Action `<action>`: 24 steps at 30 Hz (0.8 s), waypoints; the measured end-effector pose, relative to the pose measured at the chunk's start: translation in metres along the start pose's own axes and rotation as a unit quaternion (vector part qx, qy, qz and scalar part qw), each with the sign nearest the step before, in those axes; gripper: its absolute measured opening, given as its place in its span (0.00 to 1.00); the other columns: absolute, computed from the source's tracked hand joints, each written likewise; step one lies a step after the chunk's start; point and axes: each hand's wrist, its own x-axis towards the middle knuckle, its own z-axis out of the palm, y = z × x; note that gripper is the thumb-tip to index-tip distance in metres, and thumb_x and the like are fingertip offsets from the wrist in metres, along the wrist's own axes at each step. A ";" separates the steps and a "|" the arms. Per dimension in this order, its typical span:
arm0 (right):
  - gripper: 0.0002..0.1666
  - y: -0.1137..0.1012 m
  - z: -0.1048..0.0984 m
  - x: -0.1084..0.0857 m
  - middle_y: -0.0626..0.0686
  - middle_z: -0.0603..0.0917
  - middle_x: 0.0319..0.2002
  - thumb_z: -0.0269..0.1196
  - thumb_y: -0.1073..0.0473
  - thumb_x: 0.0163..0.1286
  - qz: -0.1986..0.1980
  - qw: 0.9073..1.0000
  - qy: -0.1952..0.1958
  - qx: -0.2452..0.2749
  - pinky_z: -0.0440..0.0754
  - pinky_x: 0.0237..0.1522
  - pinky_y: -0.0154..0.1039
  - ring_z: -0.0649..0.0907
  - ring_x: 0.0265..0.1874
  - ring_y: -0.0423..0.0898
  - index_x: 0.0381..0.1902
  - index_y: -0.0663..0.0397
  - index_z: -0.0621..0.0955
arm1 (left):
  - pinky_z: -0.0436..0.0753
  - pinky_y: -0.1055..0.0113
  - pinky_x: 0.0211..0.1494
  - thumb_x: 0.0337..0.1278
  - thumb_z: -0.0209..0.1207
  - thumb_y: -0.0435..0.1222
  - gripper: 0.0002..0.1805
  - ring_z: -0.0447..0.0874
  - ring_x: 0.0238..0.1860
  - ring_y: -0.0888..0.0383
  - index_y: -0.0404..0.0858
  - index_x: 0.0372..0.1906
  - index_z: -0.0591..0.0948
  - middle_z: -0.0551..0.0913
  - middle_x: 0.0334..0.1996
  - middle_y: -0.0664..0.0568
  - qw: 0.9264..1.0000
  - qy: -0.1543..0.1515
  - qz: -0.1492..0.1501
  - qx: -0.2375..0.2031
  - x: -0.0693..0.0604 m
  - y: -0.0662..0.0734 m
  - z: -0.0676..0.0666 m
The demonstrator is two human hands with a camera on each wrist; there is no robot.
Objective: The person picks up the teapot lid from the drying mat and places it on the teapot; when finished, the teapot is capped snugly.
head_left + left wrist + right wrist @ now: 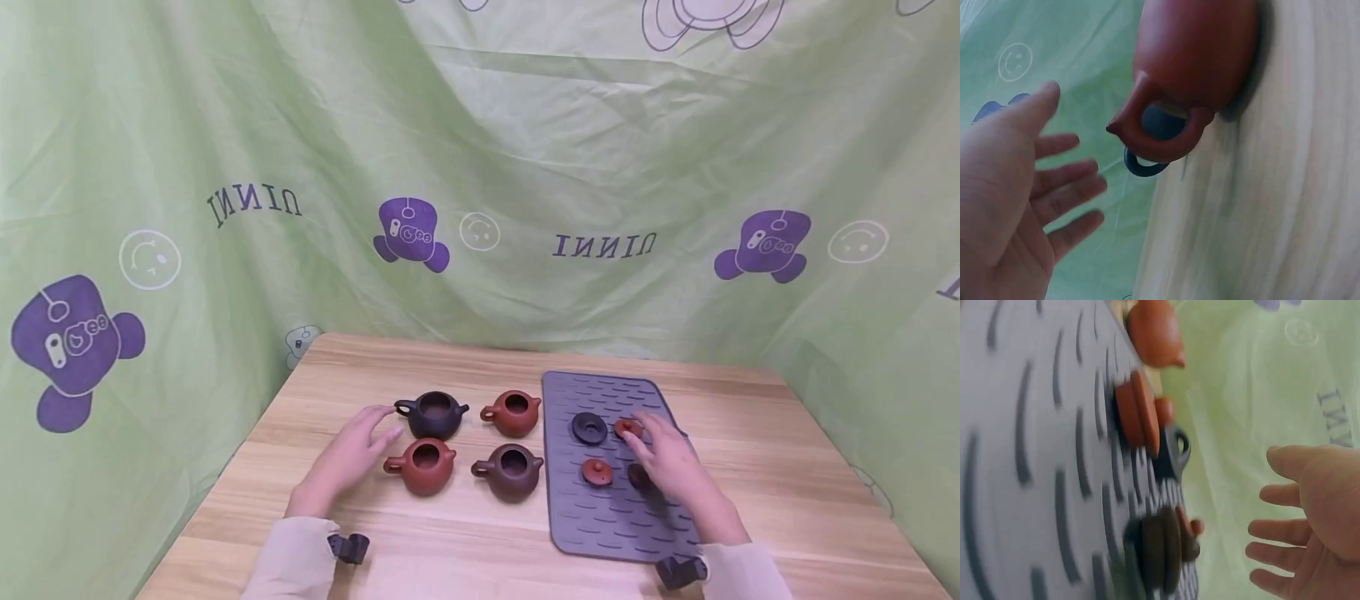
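Currently, four teapots [428,477] are standing lidless, with four lids [597,473] lying on the grey mat [585,529], none fitted. Left hand [351,452] near the teapots and right hand [672,464] over the lids are hovering empty, fingers loosely parted.

My left fingers [1072,199]: bare counter [247,492] to their left; handles [1163,151] of black teapot [435,427] and near red teapot [427,482] jut at them. Narrow lane between these and right-hand teapots [510,489]. My right fingers [1282,532]: four lids [597,473] crowd them; bare grey mat [592,529] nearer me, open counter rightward.
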 end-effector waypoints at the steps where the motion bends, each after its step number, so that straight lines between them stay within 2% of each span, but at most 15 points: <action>1: 0.25 -0.004 0.001 -0.001 0.73 0.73 0.57 0.60 0.60 0.72 -0.007 1.000 0.005 0.007 0.66 0.58 0.65 0.71 0.57 0.71 0.60 0.73 0.72 | 0.63 0.42 0.66 0.70 0.54 0.49 0.30 0.66 0.65 0.37 0.32 0.67 0.70 0.70 0.64 0.36 1.000 0.000 0.001 -0.009 -0.001 0.002 0.001; 7: 0.20 -0.022 0.006 -0.005 0.68 0.78 0.53 0.62 0.62 0.69 -0.030 0.999 0.013 0.009 0.71 0.56 0.63 0.75 0.55 0.67 0.55 0.70 0.77 | 0.69 0.43 0.63 0.68 0.58 0.44 0.26 0.73 0.60 0.41 0.34 0.65 0.73 0.75 0.60 0.39 0.999 -0.002 0.009 -0.042 -0.006 0.003 0.009; 13: 0.20 -0.030 0.013 -0.009 0.67 0.79 0.53 0.64 0.61 0.68 -0.020 0.999 -0.022 0.011 0.72 0.55 0.62 0.76 0.54 0.66 0.55 0.66 0.78 | 0.70 0.45 0.63 0.65 0.60 0.47 0.28 0.73 0.60 0.43 0.36 0.64 0.74 0.76 0.60 0.42 0.996 -0.023 0.026 -0.082 -0.011 -0.002 0.018; 18: 0.21 -0.036 0.021 -0.013 0.64 0.80 0.52 0.67 0.61 0.65 -0.004 0.998 -0.056 0.015 0.73 0.56 0.61 0.77 0.55 0.65 0.54 0.63 0.79 | 0.71 0.47 0.62 0.61 0.63 0.48 0.30 0.73 0.61 0.44 0.36 0.63 0.75 0.76 0.61 0.43 0.990 -0.053 0.049 -0.125 -0.012 -0.007 0.024; 24: 0.20 -0.038 0.030 -0.016 0.60 0.82 0.48 0.70 0.61 0.62 -0.002 0.998 -0.059 0.015 0.74 0.55 0.57 0.79 0.52 0.61 0.51 0.62 0.81 | 0.71 0.46 0.62 0.55 0.67 0.51 0.33 0.74 0.59 0.45 0.36 0.61 0.77 0.77 0.58 0.45 0.988 -0.066 0.053 -0.129 -0.014 -0.009 0.029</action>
